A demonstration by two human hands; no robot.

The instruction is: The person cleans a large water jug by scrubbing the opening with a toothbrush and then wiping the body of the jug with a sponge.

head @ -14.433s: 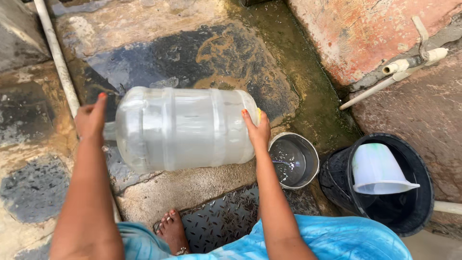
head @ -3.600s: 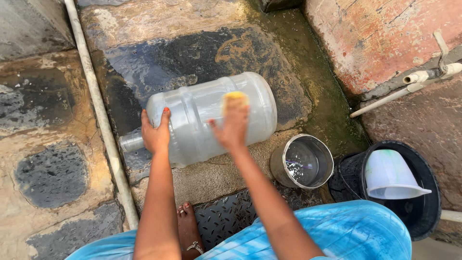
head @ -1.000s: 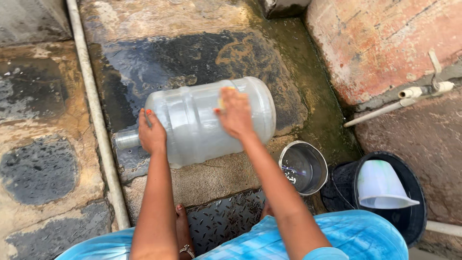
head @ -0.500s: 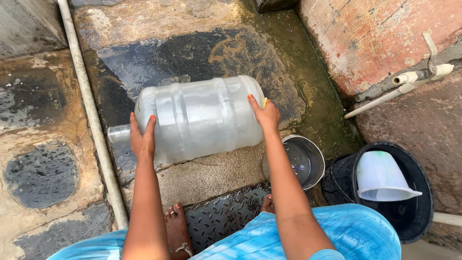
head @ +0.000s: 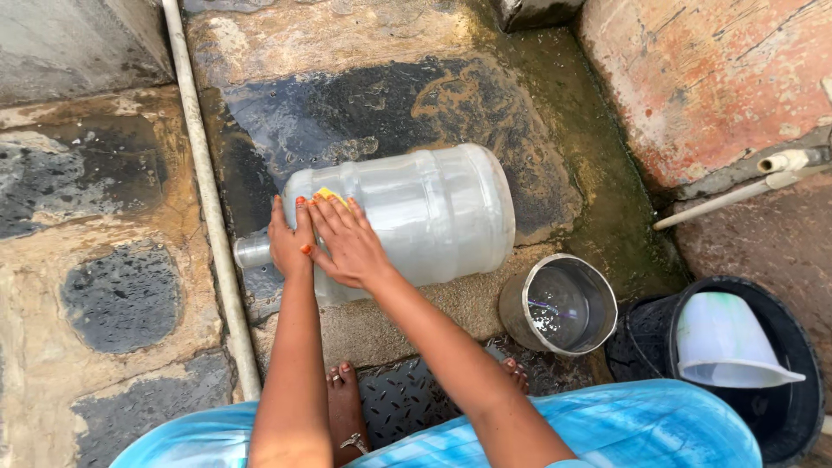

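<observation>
Right hand (head: 347, 247) moved beside left hand (head: 290, 243) on jug (head: 407, 217); wet stone floor (head: 121, 295)

Count on the wet floor: one of nearly everything, two hands.

Two hands, left hand (head: 289, 239) and right hand (head: 348, 244), fingers (head: 328, 211) on one clear water jug (head: 416, 212); one yellow sponge (head: 330, 196) at the fingertips; one steel pot (head: 559, 305), one black bucket (head: 784, 347) and one white jug (head: 724, 340) right of them.
</observation>
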